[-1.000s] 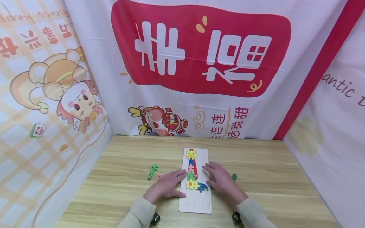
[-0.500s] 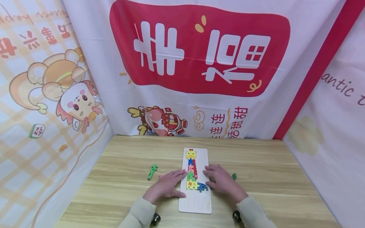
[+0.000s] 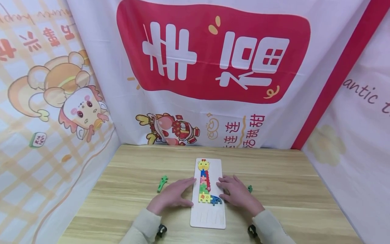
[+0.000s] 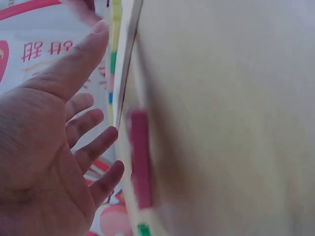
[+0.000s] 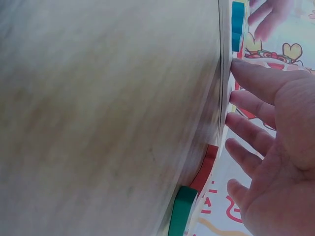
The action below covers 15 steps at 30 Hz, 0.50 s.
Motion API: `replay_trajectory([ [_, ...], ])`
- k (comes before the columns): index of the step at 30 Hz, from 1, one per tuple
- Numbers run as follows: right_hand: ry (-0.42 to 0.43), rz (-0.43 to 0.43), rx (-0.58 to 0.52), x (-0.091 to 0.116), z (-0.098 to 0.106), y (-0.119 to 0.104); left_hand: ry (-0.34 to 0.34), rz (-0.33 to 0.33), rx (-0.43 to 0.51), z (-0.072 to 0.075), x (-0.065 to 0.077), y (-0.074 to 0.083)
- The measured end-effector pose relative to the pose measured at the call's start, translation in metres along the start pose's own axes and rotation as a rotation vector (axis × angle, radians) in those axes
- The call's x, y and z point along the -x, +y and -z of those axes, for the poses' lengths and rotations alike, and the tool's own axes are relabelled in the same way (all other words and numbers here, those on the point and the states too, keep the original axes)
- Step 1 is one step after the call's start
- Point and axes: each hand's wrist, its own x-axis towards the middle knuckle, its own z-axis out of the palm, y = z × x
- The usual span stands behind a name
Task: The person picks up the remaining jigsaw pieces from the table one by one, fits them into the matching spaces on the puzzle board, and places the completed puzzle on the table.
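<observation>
A pale wooden puzzle board (image 3: 214, 169) lies upright before me, with a giraffe puzzle (image 3: 205, 188) of coloured pieces set in it: yellow head, a blue, pink and green neck, red mane, yellow body, blue tail. Beside the board's left edge is my left hand (image 3: 172, 195), thumb and fingers spread and holding nothing. Along the right edge my right hand (image 3: 239, 193) rests its loosely extended fingertips on the board's rim, near the giraffe's mane and tail. In the left wrist view a pink piece (image 4: 140, 157) lies on the table by the left fingers; the hand hides it from the head view.
A long green piece (image 3: 162, 183) lies left of the board. Right of it, past my right hand, is a small green piece (image 3: 250, 188), with a red piece (image 5: 204, 169) showing in the right wrist view. Printed cloth (image 3: 243, 135) hangs behind the wooden table (image 3: 274, 169).
My left hand has drawn back leftward, its fingers coming off the board to its left edge and covering the pink piece. The right hand stays nearly in place.
</observation>
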Motion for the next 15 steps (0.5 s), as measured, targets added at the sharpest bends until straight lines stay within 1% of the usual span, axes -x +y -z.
replay_trajectory([
  [4,-0.002,0.002,0.005,-0.001,0.0,0.002,0.03,0.007,-0.001,0.014,0.009,-0.008],
  [8,-0.003,-0.003,0.003,-0.003,0.0,0.004,0.049,0.008,-0.012,0.024,0.017,-0.019],
  [11,-0.008,-0.006,0.001,-0.004,0.001,0.004,0.055,0.024,-0.029,0.027,0.024,-0.028],
  [15,-0.017,-0.005,-0.003,-0.004,0.002,0.002,0.066,0.055,-0.079,0.029,0.031,-0.038],
])
